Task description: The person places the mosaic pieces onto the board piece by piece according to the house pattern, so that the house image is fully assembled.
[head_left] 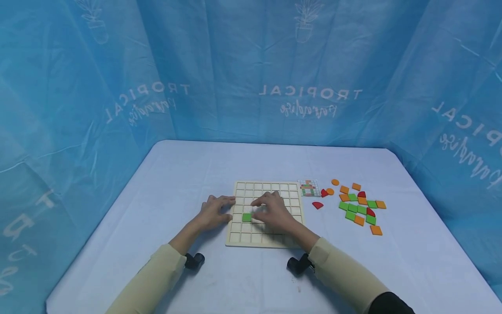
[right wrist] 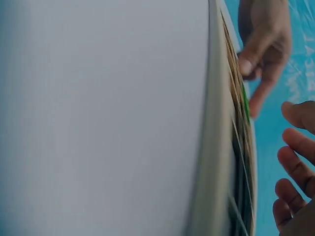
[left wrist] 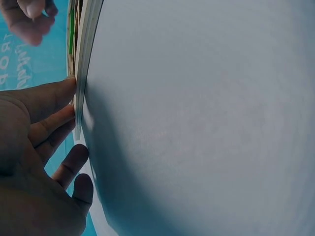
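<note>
A light wooden grid board point(head_left: 240, 238) lies flat before me. One green square tile point(head_left: 246, 217) sits in a cell on its left half. Along the board's left edge, my left hand point(head_left: 213, 212) rests with extended fingers, thumb apart from the others; in the left wrist view its fingertips point(left wrist: 69, 88) touch the rim. My right hand point(head_left: 276, 214) hovers over the board just right of the green tile. The right wrist view shows its fingers point(right wrist: 295, 140) loosely bent and spread, with nothing between them.
Right of the board lie a small printed pattern card point(head_left: 310, 188), several green tiles point(head_left: 361, 209), orange square tiles point(head_left: 375, 230), orange discs point(head_left: 335, 182) and red quarter-round pieces point(head_left: 317, 205). A white cloth point(head_left: 188, 165) covers the table. Blue printed curtains point(head_left: 235, 113) surround it.
</note>
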Demonstrator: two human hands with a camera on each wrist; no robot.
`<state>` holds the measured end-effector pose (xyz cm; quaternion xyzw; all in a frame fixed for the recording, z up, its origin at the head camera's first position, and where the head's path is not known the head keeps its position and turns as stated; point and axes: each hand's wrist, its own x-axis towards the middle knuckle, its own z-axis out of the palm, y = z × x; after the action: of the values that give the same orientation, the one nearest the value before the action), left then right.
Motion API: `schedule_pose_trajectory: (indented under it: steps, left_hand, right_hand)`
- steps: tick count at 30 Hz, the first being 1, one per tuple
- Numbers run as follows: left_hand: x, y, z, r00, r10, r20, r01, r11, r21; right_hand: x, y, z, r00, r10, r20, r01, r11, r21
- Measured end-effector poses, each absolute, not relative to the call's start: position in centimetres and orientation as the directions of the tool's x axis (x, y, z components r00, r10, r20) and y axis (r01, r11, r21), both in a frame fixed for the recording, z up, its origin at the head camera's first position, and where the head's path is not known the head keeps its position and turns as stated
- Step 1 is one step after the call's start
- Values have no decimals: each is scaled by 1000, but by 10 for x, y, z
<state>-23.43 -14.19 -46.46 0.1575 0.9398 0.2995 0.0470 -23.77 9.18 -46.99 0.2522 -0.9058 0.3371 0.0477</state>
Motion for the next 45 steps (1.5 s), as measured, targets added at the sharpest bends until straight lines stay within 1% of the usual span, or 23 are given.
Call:
schedule_pose_trajectory:
  steps: [4, 9, 15, 20, 23, 28, 31, 45]
  left_hand:
    - [-234, -141, -465, -951, 311, 3, 255, 774, 579]
    - [-233, -140, -464, -951, 310, 4, 257, 779, 572]
    - [-233, -140, -463, -949, 315, -3, 258, 783, 566]
    - [-233, -140, -462, -948, 318, -2, 261, 781, 568]
    - [-233, -140, -462, -948, 317, -2, 259, 779, 570]
    - [-233, -141, -463, -949, 315, -1, 257, 776, 576]
    - [-233, -141, -464, -949, 315, -1, 257, 776, 576]
    - [-231, -139, -461, -952, 307, -8, 250, 788, 563]
  right_hand:
    - [-236, 119, -462, -901, -340, 268, -432, 656, -619]
    - [-231, 168, -457, -939, -229, 257, -343, 690, -638]
    - [-224, 230, -460, -959, -110, 262, -252, 755, -606]
    - [-215, 273, -466, -970, -72, 232, -196, 795, -574]
    - [-209, 291, -468, -977, -50, 207, -161, 809, -566]
    - [-202, 308, -471, -987, 31, 156, -61, 830, -555]
    - [-198, 315, -473, -987, 56, 148, -35, 834, -550]
    - [-192, 322, -479, -978, 36, 204, -75, 857, -509]
